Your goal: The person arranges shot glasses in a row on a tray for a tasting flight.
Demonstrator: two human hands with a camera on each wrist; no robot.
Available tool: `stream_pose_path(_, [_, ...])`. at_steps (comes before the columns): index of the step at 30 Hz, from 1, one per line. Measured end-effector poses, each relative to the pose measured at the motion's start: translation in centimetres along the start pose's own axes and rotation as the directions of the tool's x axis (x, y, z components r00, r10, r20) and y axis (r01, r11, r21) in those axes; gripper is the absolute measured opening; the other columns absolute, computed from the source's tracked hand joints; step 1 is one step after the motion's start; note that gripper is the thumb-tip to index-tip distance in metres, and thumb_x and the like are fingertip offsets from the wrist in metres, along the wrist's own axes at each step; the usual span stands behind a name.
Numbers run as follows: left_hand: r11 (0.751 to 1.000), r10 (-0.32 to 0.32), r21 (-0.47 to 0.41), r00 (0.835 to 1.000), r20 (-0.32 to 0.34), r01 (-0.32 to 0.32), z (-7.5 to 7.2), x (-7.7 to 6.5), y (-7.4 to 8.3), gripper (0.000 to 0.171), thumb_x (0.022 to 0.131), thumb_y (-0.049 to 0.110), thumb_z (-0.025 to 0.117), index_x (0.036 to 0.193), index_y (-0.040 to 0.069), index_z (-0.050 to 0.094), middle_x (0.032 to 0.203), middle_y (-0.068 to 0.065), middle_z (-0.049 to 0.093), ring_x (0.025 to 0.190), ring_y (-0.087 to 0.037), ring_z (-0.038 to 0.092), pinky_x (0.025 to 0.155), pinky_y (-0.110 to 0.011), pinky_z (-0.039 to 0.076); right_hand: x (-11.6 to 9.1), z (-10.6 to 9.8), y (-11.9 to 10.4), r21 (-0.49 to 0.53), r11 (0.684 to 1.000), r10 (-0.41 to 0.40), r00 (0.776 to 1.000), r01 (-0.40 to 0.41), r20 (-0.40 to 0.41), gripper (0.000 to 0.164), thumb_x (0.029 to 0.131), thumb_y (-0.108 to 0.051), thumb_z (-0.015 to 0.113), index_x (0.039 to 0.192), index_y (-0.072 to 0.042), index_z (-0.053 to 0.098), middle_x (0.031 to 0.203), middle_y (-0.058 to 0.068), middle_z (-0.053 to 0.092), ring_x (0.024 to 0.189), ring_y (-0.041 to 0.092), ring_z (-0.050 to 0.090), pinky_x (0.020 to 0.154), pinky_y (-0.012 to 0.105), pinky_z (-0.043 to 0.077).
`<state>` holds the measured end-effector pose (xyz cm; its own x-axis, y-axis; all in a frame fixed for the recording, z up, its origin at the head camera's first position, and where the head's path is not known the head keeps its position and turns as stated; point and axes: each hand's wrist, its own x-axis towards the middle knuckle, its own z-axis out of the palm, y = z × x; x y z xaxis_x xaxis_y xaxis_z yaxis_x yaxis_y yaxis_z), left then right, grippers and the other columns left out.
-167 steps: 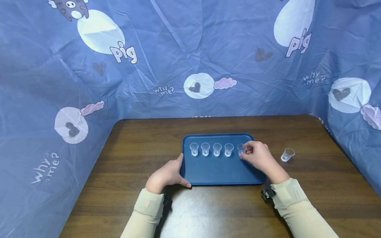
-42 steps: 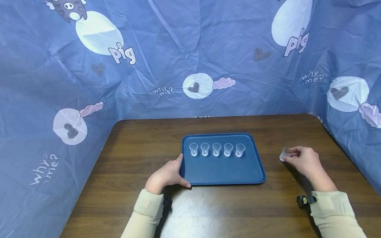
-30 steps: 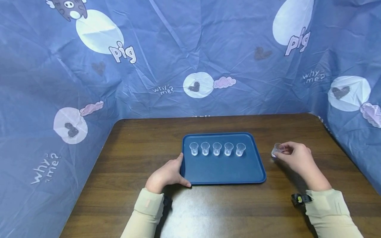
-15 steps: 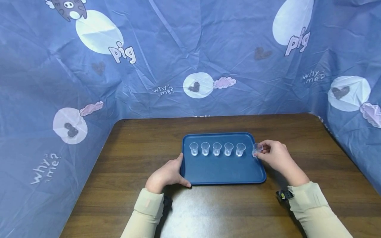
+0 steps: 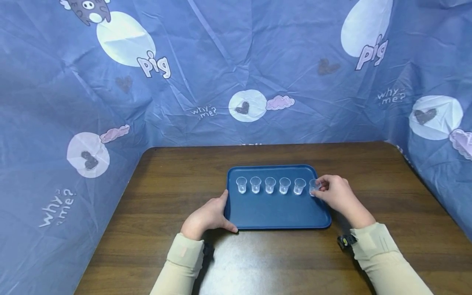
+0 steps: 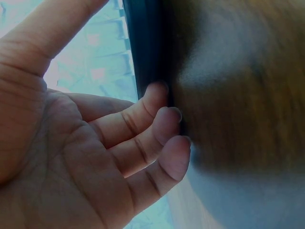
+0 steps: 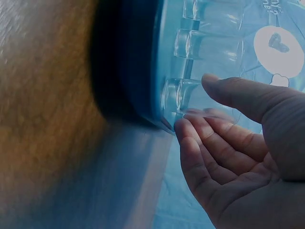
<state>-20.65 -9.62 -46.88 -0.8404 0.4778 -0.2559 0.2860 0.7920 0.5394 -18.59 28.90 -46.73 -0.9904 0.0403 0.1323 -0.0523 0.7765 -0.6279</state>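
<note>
A blue rectangular tray (image 5: 273,212) lies on the wooden table, bearing a row of small clear plastic cups (image 5: 270,185) along its far half. At the right end of that row my right hand (image 5: 338,196) pinches one more clear cup (image 5: 313,187) between thumb and fingers. The right wrist view shows this cup (image 7: 172,99) upright at the tray's edge, thumb on one side and fingers on the other. My left hand (image 5: 207,214) rests against the tray's left side, thumb by the near corner. In the left wrist view, its fingertips (image 6: 175,155) meet the tray's dark rim.
The brown wooden table (image 5: 177,176) extends around the tray on all sides. A blue printed cloth (image 5: 206,73) hangs behind the table and at both sides. Dark wrist devices, such as the one at the right cuff (image 5: 346,241), sit under the sleeves.
My right hand released a cup at the row's right end, then took the loose cup from the table at right and carried it left onto the tray. The left hand stayed put.
</note>
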Motion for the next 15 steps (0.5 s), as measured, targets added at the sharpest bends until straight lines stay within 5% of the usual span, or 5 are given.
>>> stream_pose_path(15, [1.000, -0.018, -0.009, 1.000, -0.004, 0.018, -0.01, -0.36, -0.05, 0.129, 0.069, 0.035, 0.097, 0.157, -0.011, 0.015, 0.153, -0.030, 0.038, 0.135, -0.035, 0.046, 0.110, -0.045, 0.037, 0.33, 0.52, -0.41, -0.003, 0.999, 0.054, 0.997, -0.054, 0.055, 0.031, 0.085, -0.013, 0.084, 0.105, 0.007, 0.071, 0.086, 0.009, 0.069, 0.080, 0.023, 0.063, 0.065, 0.034, 0.053])
